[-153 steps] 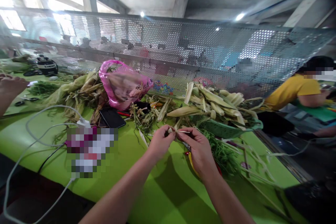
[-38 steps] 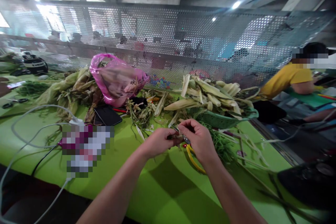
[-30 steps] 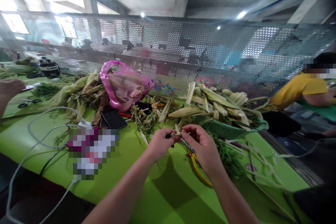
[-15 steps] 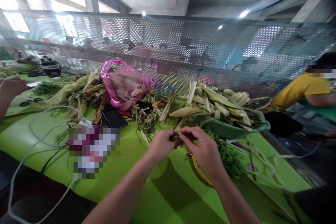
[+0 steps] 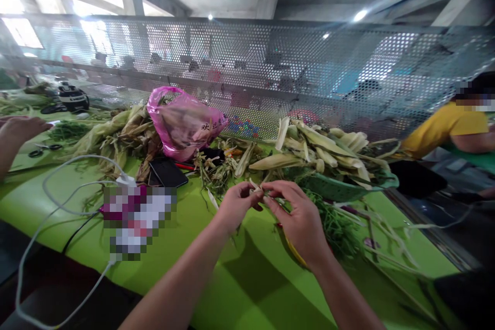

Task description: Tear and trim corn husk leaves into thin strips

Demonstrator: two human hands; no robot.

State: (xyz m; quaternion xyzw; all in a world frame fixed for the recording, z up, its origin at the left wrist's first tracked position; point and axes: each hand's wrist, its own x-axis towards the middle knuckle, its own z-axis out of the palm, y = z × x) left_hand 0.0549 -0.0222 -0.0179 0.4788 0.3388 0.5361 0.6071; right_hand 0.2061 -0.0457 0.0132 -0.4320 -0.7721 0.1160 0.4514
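My left hand (image 5: 236, 207) and my right hand (image 5: 297, 214) meet above the green table, fingertips almost touching. Between them is a pale strip of corn husk (image 5: 254, 185), its end poking up over my left fingers. Both hands pinch at it, though my fingers hide most of the strip. Beyond my hands, a heap of dried corn husks (image 5: 325, 147) fills a green basket (image 5: 348, 191). Close to my right hand lie green feathery sprigs (image 5: 342, 232) and a curved yellow handle (image 5: 297, 253), partly covered by that hand.
A pink plastic bag (image 5: 181, 131) stands among husks (image 5: 127, 134). A black phone (image 5: 168, 171), a power strip (image 5: 135, 221) with looping white cables and scissors (image 5: 44, 148) lie leftward. Another person's hand (image 5: 19, 131) is far left; someone in a yellow sleeve (image 5: 460, 126) sits right. Perforated metal panels (image 5: 232, 72) run behind.
The pale husk strip now shows above my left fingers. My fingers have shifted slightly on it, and my right hand covers more of the yellow handle.
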